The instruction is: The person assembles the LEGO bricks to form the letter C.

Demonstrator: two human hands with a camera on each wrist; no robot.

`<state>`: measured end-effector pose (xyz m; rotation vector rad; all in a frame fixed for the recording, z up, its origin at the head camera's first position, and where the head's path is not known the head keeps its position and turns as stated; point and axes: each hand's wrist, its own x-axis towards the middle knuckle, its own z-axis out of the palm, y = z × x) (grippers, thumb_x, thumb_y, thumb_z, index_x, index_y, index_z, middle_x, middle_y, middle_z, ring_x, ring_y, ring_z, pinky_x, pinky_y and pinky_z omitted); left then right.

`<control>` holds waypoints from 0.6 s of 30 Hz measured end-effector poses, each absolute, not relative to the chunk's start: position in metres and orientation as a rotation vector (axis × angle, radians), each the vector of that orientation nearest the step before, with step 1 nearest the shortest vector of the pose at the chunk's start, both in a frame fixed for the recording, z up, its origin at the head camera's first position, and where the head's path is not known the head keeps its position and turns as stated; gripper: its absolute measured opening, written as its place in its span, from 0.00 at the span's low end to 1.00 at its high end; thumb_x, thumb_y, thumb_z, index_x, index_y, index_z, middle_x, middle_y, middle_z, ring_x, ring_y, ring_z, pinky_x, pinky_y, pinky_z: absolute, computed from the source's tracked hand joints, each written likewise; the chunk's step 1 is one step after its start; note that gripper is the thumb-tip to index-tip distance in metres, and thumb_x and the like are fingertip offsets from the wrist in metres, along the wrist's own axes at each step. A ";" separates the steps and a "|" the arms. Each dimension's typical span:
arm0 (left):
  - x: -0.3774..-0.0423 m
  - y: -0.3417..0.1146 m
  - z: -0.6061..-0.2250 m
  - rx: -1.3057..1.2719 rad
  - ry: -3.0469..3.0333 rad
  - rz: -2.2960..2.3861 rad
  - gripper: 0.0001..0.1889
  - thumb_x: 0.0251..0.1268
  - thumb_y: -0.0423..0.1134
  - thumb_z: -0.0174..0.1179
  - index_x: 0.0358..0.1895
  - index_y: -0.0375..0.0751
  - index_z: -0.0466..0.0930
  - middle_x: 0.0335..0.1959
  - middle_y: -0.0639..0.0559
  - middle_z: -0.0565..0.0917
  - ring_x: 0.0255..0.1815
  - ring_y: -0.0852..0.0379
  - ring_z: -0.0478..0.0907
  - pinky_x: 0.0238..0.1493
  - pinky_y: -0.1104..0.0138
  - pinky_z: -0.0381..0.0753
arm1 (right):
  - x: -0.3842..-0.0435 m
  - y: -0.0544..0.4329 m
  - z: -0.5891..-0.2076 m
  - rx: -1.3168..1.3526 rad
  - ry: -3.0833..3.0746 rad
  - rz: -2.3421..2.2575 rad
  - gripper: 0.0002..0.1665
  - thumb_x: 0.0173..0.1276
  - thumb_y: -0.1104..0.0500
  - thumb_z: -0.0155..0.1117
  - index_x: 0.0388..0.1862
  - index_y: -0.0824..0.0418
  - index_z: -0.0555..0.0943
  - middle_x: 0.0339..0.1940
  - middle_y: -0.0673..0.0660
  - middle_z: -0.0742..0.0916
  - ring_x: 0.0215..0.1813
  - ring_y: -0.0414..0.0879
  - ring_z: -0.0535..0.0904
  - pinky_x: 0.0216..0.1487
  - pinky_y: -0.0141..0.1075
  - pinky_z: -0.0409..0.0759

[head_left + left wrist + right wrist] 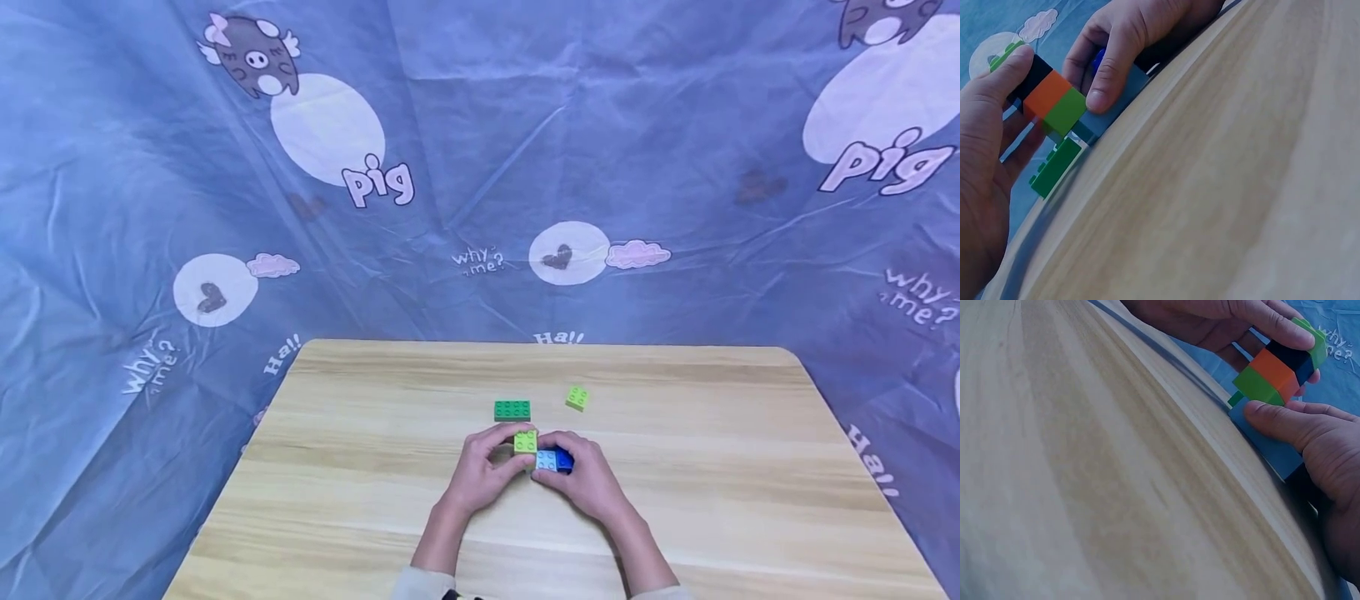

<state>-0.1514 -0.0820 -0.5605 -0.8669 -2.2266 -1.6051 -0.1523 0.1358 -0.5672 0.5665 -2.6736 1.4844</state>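
Printed cloth (480, 108) fills the head view's top; the bottom edge crops the surface (360, 500). At lower centre, the left hand (478, 473) pinches a block stack (525, 443), the right hand (590, 482) a pale-blue block (547, 461), partly hiding a dark-blue block (564, 460). Green (512, 410) and lime blocks (577, 398) lie just above.
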 end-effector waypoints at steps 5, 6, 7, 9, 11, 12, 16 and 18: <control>-0.150 -0.080 -0.564 -0.843 -2.230 -1.637 0.22 0.68 0.35 0.72 0.64 0.41 0.83 0.58 0.52 0.89 0.60 0.54 0.86 0.62 0.61 0.84 | -0.152 0.137 -0.568 0.562 -2.676 1.491 0.23 0.56 0.54 0.87 0.50 0.44 0.88 0.50 0.43 0.90 0.54 0.43 0.85 0.58 0.41 0.81; -0.150 -0.080 -0.565 -0.835 -2.227 -1.651 0.22 0.68 0.35 0.72 0.64 0.42 0.83 0.58 0.52 0.89 0.59 0.55 0.86 0.61 0.61 0.84 | -0.152 0.137 -0.568 0.562 -2.676 1.495 0.23 0.56 0.54 0.87 0.50 0.44 0.88 0.50 0.43 0.90 0.54 0.43 0.85 0.58 0.41 0.81; -0.150 -0.080 -0.567 -0.823 -2.224 -1.666 0.22 0.68 0.34 0.73 0.64 0.43 0.83 0.57 0.51 0.89 0.58 0.55 0.87 0.61 0.61 0.85 | -0.152 0.136 -0.568 0.565 -2.674 1.499 0.23 0.56 0.54 0.87 0.50 0.44 0.88 0.50 0.43 0.90 0.54 0.43 0.85 0.58 0.41 0.81; -0.150 -0.080 -0.569 -0.804 -2.219 -1.694 0.22 0.67 0.34 0.73 0.64 0.44 0.83 0.57 0.51 0.89 0.56 0.55 0.87 0.60 0.61 0.85 | -0.152 0.136 -0.569 0.570 -2.669 1.506 0.23 0.56 0.54 0.87 0.50 0.45 0.88 0.50 0.43 0.90 0.54 0.43 0.85 0.58 0.41 0.81; -0.150 -0.080 -0.570 -0.786 -2.214 -1.717 0.22 0.67 0.36 0.73 0.64 0.44 0.83 0.56 0.52 0.89 0.55 0.56 0.87 0.60 0.61 0.84 | -0.152 0.136 -0.570 0.578 -2.665 1.506 0.23 0.56 0.55 0.87 0.50 0.45 0.88 0.49 0.43 0.90 0.54 0.43 0.85 0.58 0.41 0.81; -0.150 -0.080 -0.570 -0.778 -2.214 -1.737 0.22 0.68 0.37 0.73 0.64 0.43 0.83 0.56 0.52 0.90 0.55 0.56 0.87 0.61 0.61 0.84 | -0.152 0.136 -0.570 0.578 -2.663 1.506 0.24 0.56 0.55 0.87 0.50 0.45 0.88 0.49 0.42 0.90 0.54 0.42 0.84 0.58 0.40 0.81; -0.151 -0.082 -0.569 -0.781 -2.196 -1.849 0.25 0.73 0.39 0.69 0.69 0.38 0.77 0.60 0.50 0.88 0.60 0.51 0.85 0.64 0.58 0.82 | -0.153 0.136 -0.569 0.569 -2.660 1.503 0.25 0.54 0.57 0.88 0.49 0.45 0.88 0.48 0.42 0.90 0.52 0.41 0.85 0.56 0.38 0.81; -0.156 -0.085 -0.568 -0.718 -2.181 -1.891 0.23 0.78 0.39 0.63 0.72 0.39 0.75 0.63 0.49 0.86 0.63 0.48 0.84 0.64 0.58 0.82 | -0.155 0.135 -0.567 0.570 -2.659 1.503 0.25 0.54 0.57 0.88 0.50 0.46 0.88 0.49 0.43 0.90 0.52 0.41 0.85 0.55 0.38 0.81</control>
